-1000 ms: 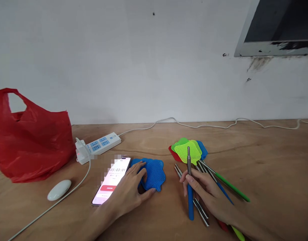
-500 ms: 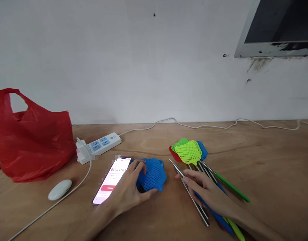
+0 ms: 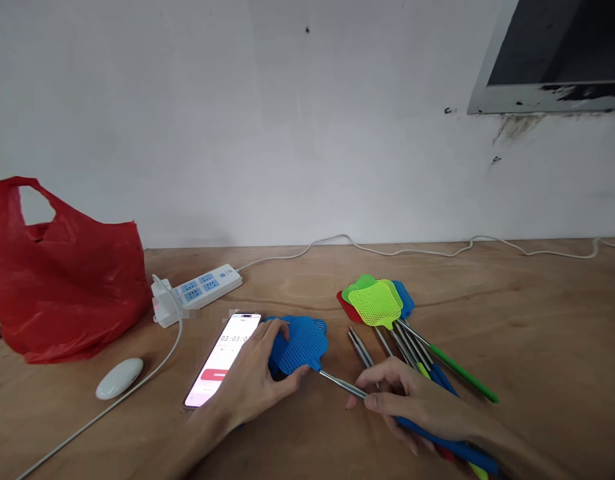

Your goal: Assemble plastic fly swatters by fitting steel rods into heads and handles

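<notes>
My left hand (image 3: pixel 252 377) grips a blue perforated fly swatter head (image 3: pixel 303 345), thumb near its lower edge, fingers curled over its left side. More blue mesh shows beneath that head. In my right hand (image 3: pixel 405 398) is a telescopic metal rod (image 3: pixel 343 385) with a blue handle (image 3: pixel 445 445), pinched between thumb and fingers. The rod's thin tip meets the neck of the blue head; how deep it sits I cannot tell. Loose metal rods (image 3: pixel 360 347) lie just beyond my right fingers. Past them rest fly swatters with a yellow-green head (image 3: pixel 376 303) on top, over green, red and blue ones.
A lit phone (image 3: pixel 227 357) lies partly under my left forearm. Farther left are a white rounded device (image 3: pixel 120 378), a power strip (image 3: pixel 207 287) with a plugged-in cable, and a red plastic bag (image 3: pixel 67 280). A thin white cord (image 3: pixel 397 253) runs along the wall.
My right hand has swung the blue-handled rod so its tip now reaches the neck of the blue head. That head has turned slightly in my left hand, its neck shifting up and left.
</notes>
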### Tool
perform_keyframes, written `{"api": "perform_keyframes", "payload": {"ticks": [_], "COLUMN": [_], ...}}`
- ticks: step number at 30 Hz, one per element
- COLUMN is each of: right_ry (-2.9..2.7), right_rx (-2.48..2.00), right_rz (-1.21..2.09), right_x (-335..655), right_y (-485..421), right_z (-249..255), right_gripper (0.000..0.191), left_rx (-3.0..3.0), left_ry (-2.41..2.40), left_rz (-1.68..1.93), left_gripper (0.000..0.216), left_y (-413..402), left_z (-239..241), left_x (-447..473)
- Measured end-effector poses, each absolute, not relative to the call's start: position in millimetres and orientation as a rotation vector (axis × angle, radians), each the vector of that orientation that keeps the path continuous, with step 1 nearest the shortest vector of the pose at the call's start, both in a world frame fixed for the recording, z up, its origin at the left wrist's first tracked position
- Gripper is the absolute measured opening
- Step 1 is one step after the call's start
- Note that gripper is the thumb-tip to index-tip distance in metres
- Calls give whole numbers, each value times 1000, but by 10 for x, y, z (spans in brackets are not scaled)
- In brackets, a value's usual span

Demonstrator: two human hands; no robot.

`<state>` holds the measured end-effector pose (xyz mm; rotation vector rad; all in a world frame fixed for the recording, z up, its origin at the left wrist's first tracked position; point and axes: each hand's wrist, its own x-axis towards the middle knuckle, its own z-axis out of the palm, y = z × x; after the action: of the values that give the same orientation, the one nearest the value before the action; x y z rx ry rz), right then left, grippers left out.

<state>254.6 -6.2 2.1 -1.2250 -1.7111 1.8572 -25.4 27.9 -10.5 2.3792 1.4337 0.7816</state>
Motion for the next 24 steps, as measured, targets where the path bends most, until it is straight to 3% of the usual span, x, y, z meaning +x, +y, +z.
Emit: {"api": "perform_keyframes", "payload": {"ticks": [11,17,24], "right_ry": [-1643,-1643,-1656], "right_rx": [-1259,-1227,-1194], "right_rz": [1871,1880,1857], "right_x": [2533,2498,2477], "right_y": [-64,-55,-53], "right_z": [11,-21,-23], "right_gripper": [36,43,54], "left_rx": [2427,2421,2415], "left_ry": [1456,1507,1551], "left_rz": [778,811,783], "left_gripper": [39,49,46], "left_y": [270,275,278], "left_z": [-62,-73,-65], "left_x": [-228,-224,-226]}}
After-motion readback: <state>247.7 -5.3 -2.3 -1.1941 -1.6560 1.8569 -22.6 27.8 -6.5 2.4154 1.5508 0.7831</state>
